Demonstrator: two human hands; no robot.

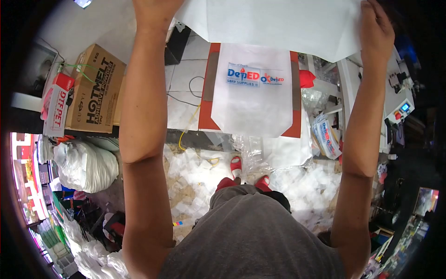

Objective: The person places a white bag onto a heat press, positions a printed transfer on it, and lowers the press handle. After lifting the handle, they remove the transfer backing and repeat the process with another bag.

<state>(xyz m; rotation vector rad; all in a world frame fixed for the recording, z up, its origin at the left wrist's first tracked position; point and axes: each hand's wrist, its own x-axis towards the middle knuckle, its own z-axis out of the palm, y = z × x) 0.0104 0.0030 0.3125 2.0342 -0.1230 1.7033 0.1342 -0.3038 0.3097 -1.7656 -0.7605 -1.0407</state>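
Both arms reach forward, a large white sheet [278, 28] stretched between the hands at the top of the view. My left hand [157, 11] is partly cut off by the frame's top edge; its fingers are out of sight. At the sheet's right end, my right hand [377, 30] has its fingers closed on the edge. Below the sheet, a white printed piece [251, 107] with blue and red lettering lies flat on a red-brown board [211, 122]. The sheet hides the far end of that board.
A brown HOTMELT carton [95, 88] and a red-and-white box [58, 104] stand at left. Stacked printed pieces [326, 135] lie right of the board. A control box [400, 111] is farther right. White scraps [195, 181] cover the floor; a yellow cord [185, 139] hangs nearby.
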